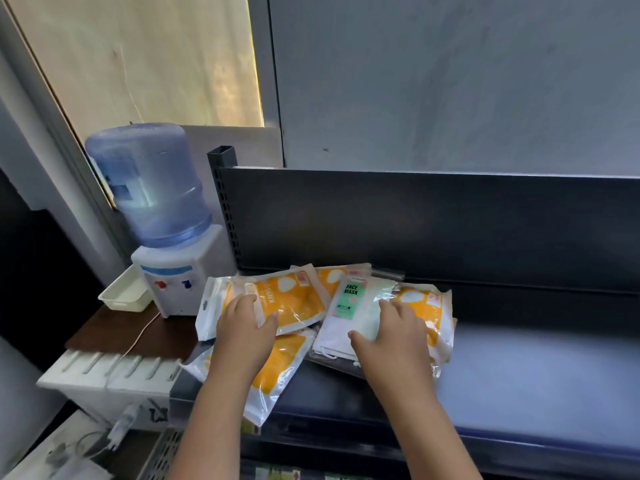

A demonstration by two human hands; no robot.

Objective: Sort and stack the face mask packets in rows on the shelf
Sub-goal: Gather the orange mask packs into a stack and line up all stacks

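Several face mask packets lie in a loose heap at the left end of the dark shelf (519, 368). My left hand (244, 327) rests on top of an orange KN95 packet (294, 299), thumb on its right side; whether it grips is unclear. Another orange packet (277, 372) lies under my left wrist and sticks out over the shelf's front edge. My right hand (391, 336) presses flat on a white and green packet marked FACE MASK (353, 299). Beneath that one, an orange packet (433, 306) shows to the right. One more orange packet (332, 277) lies at the back.
A water dispenser (173, 268) with a blue bottle stands on a brown table (114, 334) left of the shelf. A cream tray (124, 292) sits beside it. The shelf's dark back panel (415, 223) rises behind the packets. A white ribbed unit (104, 372) stands below the table.
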